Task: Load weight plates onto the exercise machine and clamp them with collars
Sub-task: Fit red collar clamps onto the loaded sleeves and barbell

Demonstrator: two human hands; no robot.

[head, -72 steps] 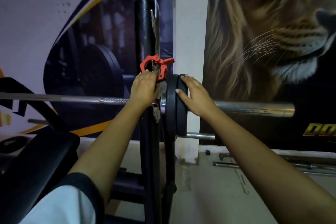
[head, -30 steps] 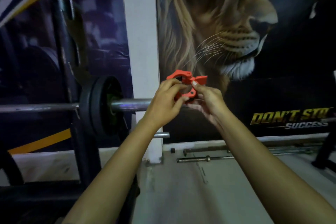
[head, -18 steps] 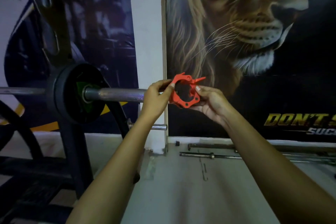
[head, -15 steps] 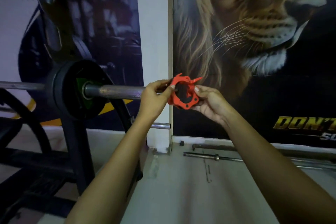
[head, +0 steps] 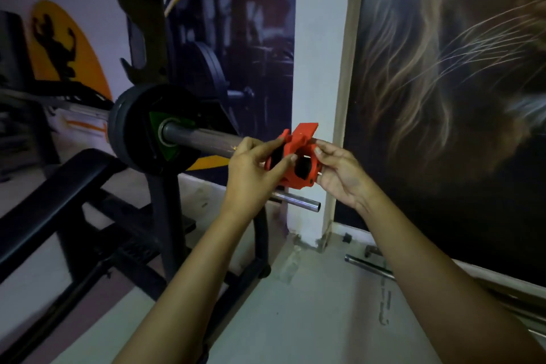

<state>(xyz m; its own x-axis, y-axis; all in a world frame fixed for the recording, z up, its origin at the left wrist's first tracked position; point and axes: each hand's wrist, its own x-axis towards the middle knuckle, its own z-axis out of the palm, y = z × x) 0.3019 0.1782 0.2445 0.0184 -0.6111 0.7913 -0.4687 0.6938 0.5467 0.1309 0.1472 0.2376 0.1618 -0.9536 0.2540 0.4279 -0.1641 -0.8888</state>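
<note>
An orange-red collar (head: 298,161) with its lever flipped up sits at the free end of the barbell sleeve (head: 201,138). My left hand (head: 251,170) pinches its left side and my right hand (head: 342,173) holds its right side. Further left on the sleeve sit two black weight plates (head: 141,130) with a green hub, pushed against the rack upright (head: 147,38). The sleeve's tip is hidden behind my left hand and the collar, so I cannot tell how far the collar is on.
A black padded bench (head: 50,201) and the rack's frame fill the lower left. A short steel peg (head: 298,201) sticks out below the collar. Loose bars (head: 372,269) lie on the floor along the lion mural wall at right. A white pillar (head: 319,68) stands behind.
Both hands carried the collar from the rack upright out to the sleeve's end. My view has swung closer and lower, and the collar now sits at the bar's tip.
</note>
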